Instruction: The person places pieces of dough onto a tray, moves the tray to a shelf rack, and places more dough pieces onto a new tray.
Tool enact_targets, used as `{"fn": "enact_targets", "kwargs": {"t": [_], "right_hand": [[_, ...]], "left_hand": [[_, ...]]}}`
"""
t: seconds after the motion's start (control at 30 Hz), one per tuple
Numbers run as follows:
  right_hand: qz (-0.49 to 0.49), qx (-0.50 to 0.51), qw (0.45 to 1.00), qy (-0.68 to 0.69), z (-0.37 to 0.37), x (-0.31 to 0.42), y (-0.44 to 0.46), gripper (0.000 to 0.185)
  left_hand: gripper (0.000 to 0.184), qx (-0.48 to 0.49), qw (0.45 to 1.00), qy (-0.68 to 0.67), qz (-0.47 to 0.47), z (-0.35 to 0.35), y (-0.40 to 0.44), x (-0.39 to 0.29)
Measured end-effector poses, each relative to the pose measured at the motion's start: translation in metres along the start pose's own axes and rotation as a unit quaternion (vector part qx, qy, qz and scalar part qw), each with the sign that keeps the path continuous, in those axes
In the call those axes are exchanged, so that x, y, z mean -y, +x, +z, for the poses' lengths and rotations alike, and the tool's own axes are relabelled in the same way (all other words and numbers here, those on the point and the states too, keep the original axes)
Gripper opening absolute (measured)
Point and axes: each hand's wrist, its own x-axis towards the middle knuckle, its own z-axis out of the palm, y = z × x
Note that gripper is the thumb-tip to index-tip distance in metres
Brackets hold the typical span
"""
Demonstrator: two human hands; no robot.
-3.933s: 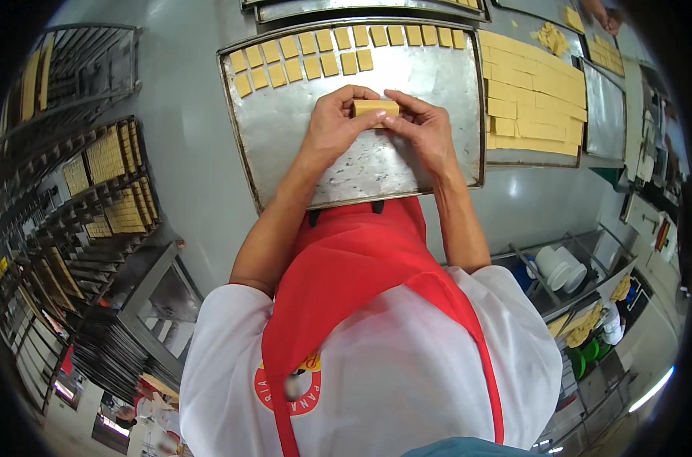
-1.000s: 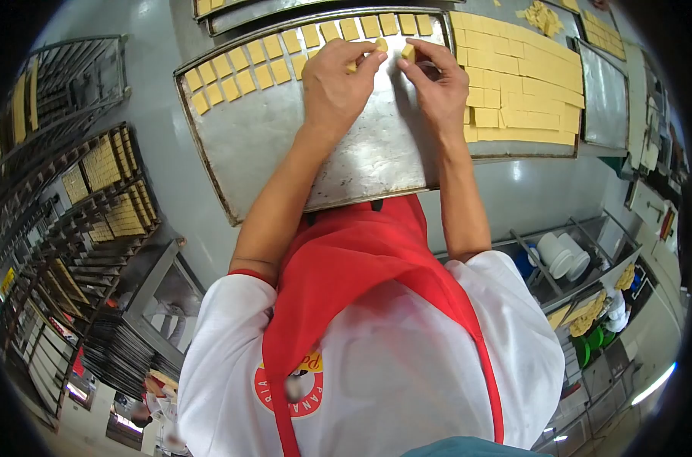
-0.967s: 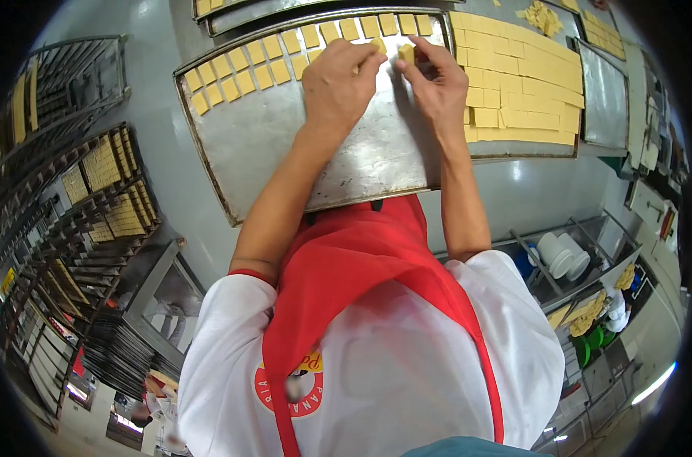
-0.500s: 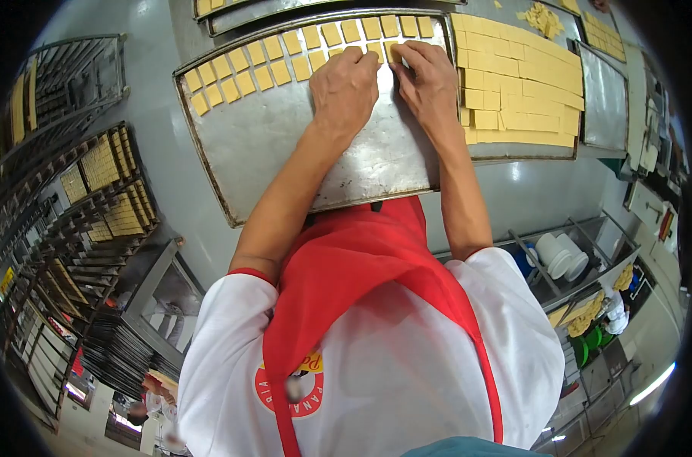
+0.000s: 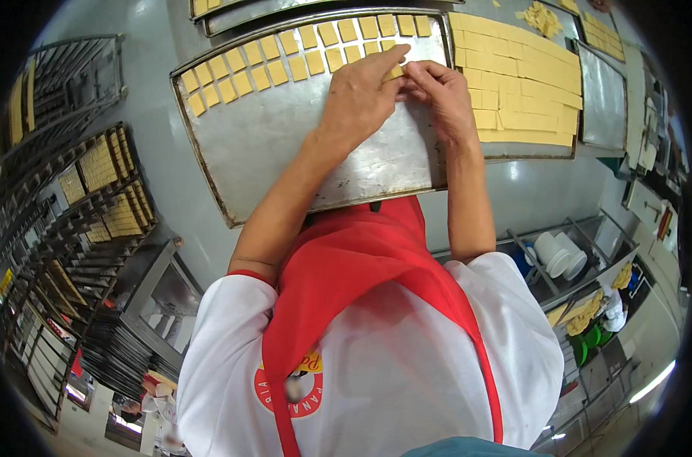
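A flat metal tray (image 5: pixel 277 145) lies in front of me, with rows of small yellow dough pieces (image 5: pixel 314 62) along its far side. Over the tray's right part my two hands meet. A single dough piece (image 5: pixel 394 72) shows between the fingers. My left hand (image 5: pixel 361 99) has its index finger stretched past this piece and its thumb below it. My right hand (image 5: pixel 443 95) is closed, with its thumb and index fingertips at the piece's right edge. Whether more pieces sit inside the right hand is hidden.
To the right, a dough sheet cut into strips and blocks (image 5: pixel 517 84) covers another tray. Dough scraps (image 5: pixel 542 19) lie at the back right. Racks with loaded trays (image 5: pixel 102 183) stand at left. White buckets (image 5: pixel 559 255) sit on a shelf at lower right.
Both hands have come off the second row and moved slightly right and nearer me, closing together around a dough piece. The left index finger has stretched out.
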Motion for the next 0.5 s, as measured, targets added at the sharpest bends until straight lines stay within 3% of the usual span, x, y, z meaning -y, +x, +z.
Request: {"fn": "enact_targets", "kwargs": {"t": [0.07,0.13,0.2,0.23,0.3,0.37,0.43,0.5], "right_hand": [[0.099,0.059,0.976,0.182,-0.004,0.001,0.000,0.023],[0.095,0.067,0.971,0.210,-0.007,-0.001,-0.001,0.022],[0.090,0.075,0.964,0.240,-0.009,-0.004,-0.001,0.020],[0.059,0.040,0.973,0.219,-0.010,-0.006,-0.001,0.019],[0.029,0.003,0.980,0.198,-0.010,-0.005,-0.003,0.018],[-0.011,-0.038,0.983,0.180,-0.006,0.000,-0.005,0.020],[-0.022,-0.028,0.983,0.178,-0.007,0.000,-0.004,0.021],[-0.033,-0.018,0.984,0.175,-0.009,0.001,-0.002,0.022]], "left_hand": [[0.046,0.011,0.999,-0.031,0.007,0.003,0.002,-0.006],[0.046,0.024,0.998,-0.061,0.013,0.006,0.004,-0.006],[0.045,-0.068,0.991,0.005,0.113,0.008,0.008,-0.004],[0.045,-0.066,0.991,0.005,0.113,0.007,0.007,-0.004],[0.051,-0.073,0.988,0.119,0.065,0.000,0.004,-0.003],[0.051,-0.058,0.991,0.113,0.036,0.000,0.002,-0.006],[0.038,-0.012,0.997,0.034,-0.071,0.005,0.002,-0.009],[0.030,-0.035,0.998,0.045,-0.039,0.012,0.003,-0.004]]}}
